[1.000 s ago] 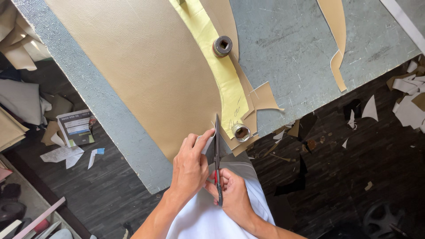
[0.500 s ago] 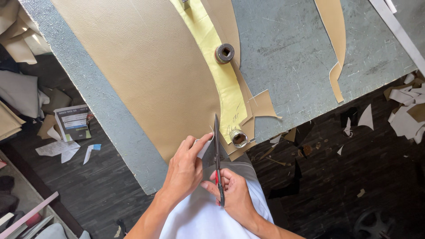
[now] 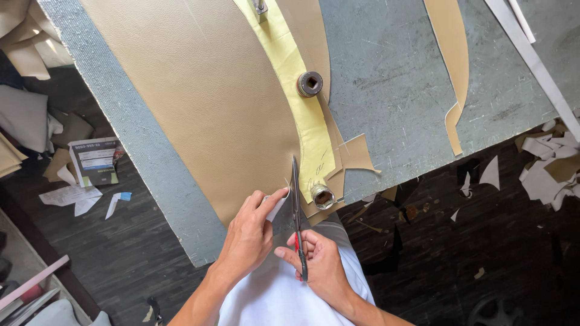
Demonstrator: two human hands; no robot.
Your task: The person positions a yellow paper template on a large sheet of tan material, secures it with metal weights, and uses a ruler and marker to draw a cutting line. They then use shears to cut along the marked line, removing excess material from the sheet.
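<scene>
- Grey and scored, the cutting table point(image 3: 411, 90) ran away from you at a slant, its near edge hanging over a dark floor point(image 3: 459, 253) strewn with offcuts.
- You had the tan leather sheet point(image 3: 199, 102) spread over the table's left half, with a yellow paper pattern point(image 3: 302, 102) curving down its right margin toward you.
- Two round metal weights pinned that pattern: one point(image 3: 310, 84) midway along it, one point(image 3: 322, 197) at its near end, just right of the blades.
- Your right hand point(image 3: 320, 265) was closed round the scissors point(image 3: 296, 211), fingers through the red-lined handles; whether the blades were parted you could not tell from that angle.
- The scissors' long axis pointed almost straight away from you, tip resting on the leather just left of the pattern's edge.
- Your left hand point(image 3: 251, 232) lay just left of the blades, thumb and forefinger pinching the leather's near edge, the other fingers curled beneath.
- So the line to be cut lay directly ahead of your right hand, rising along the pattern's left edge and bending leftward farther up; your left hand sat nearer the loose leather, your right nearer the pattern.
</scene>
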